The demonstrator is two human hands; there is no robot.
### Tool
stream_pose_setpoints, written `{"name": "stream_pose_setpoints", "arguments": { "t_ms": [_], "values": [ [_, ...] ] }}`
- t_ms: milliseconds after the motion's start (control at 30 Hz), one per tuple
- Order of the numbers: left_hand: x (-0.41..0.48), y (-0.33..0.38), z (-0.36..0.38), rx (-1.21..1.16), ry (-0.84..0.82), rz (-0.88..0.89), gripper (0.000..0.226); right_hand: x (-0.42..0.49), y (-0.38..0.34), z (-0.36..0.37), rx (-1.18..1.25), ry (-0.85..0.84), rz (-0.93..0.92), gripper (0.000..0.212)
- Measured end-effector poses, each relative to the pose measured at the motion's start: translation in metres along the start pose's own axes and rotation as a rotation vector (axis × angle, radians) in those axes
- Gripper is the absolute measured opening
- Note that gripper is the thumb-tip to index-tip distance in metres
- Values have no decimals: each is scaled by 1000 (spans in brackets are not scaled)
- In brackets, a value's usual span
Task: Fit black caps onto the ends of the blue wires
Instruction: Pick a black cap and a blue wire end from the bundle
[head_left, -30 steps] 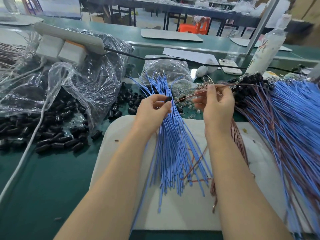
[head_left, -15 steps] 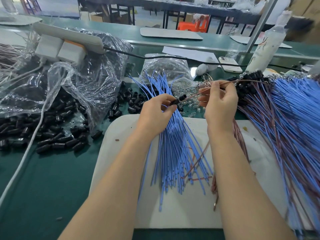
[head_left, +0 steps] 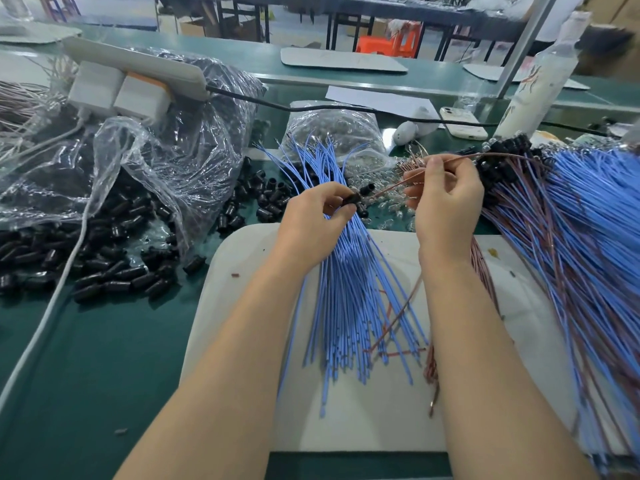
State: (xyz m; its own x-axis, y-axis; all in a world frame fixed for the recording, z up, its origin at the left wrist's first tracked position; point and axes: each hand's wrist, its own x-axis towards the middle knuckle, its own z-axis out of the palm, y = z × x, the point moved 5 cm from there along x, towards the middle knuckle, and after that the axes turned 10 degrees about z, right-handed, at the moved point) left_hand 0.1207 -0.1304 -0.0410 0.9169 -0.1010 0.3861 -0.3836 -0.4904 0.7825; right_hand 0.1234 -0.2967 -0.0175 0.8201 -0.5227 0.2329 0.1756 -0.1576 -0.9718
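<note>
Bare green table lies open at eight o'clock of the white mat, crossed by a white cable. Loose black caps and a plastic bag crowd ten o'clock; a thick wire bundle blocks three o'clock

Both my bare forearms stretched forward across the white mat. My left hand hovered over its far edge, thumb and forefinger pinching a black cap. My right hand, just beyond that edge, had its fingers curled and pinched a thin brown wire.
</note>
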Motion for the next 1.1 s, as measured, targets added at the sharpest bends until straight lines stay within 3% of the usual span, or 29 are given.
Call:
{"name": "stream_pose_setpoints", "arguments": {
  "t_ms": [400, 567, 633, 767, 867, 967, 1100],
  "values": [
    [0, 5, 4, 58, -20, 78, 12, -6, 4, 12, -136, -136, -9, 18],
    [0, 11, 1, 42, 34, 131, 12, -14, 8, 30, -293, -357, 35, 13],
    [1, 14, -2, 3, 72, 145, 12, -18, 8, 34, -220, -401, 77, 13],
    [0, 18, -4, -26, 85, 169, 12, -21, 5, 33, 156, -431, 266, 23],
    [-1, 24, -4, -70, 88, 206, 14, -29, 4, 42, 68, -508, 284, 27],
    [1, 21, -11, -302, 178, 97, 10, -41, -1, 51, 47, -634, 291, 30],
    [2, -4, -17, -888, 342, -270, 14, -58, -22, 54, -29, -726, 86, 15]
  ]
}}
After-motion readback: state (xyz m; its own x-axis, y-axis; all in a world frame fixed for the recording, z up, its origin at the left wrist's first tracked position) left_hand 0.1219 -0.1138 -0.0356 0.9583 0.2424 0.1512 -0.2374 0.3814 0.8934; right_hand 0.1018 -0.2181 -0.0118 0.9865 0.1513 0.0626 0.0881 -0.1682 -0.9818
